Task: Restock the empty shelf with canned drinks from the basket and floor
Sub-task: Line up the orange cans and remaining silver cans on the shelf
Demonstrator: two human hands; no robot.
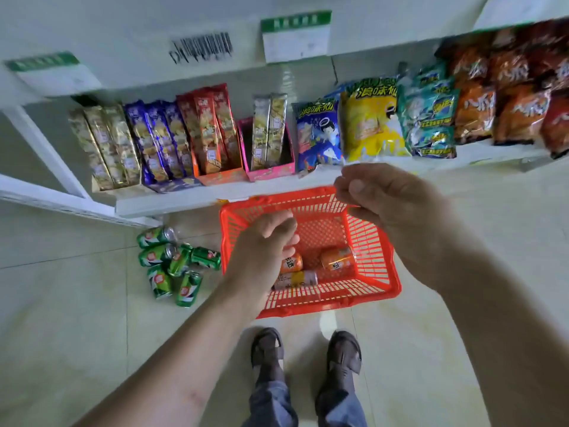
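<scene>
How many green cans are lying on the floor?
6, all left of the basket: can, can, can, can, can, can. More may be hidden beneath the shelf.

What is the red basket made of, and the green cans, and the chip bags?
The red basket looks like moulded plastic: slotted walls, even glossy colour. The green cans on the floor look like thin printed metal, with silvery shiny ends. The chip bags look like glossy plastic or foil film, since they crinkle and catch the light.
</scene>
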